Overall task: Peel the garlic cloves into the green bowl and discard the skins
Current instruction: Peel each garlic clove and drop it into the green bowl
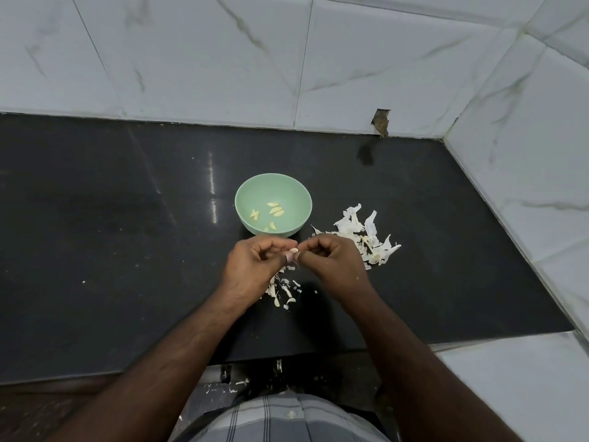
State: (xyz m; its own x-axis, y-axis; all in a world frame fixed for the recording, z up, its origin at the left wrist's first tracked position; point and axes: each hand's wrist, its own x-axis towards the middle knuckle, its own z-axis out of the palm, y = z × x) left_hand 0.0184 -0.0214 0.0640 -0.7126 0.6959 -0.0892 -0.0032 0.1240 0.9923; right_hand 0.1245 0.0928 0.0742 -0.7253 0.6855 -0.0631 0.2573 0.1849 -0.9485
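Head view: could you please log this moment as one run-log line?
both hands pinch one small pale garlic clove | round green bowl holds peeled cloves | white papery skins on black counter

walls (223, 59) - white marble tile | counter (111, 234) - glossy black stone | wall hole (381, 122) at tile base

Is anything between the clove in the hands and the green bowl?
Nothing visible. The garlic clove, pinched between left hand and right hand, sits just in front of the green bowl; the skins lie to the right.
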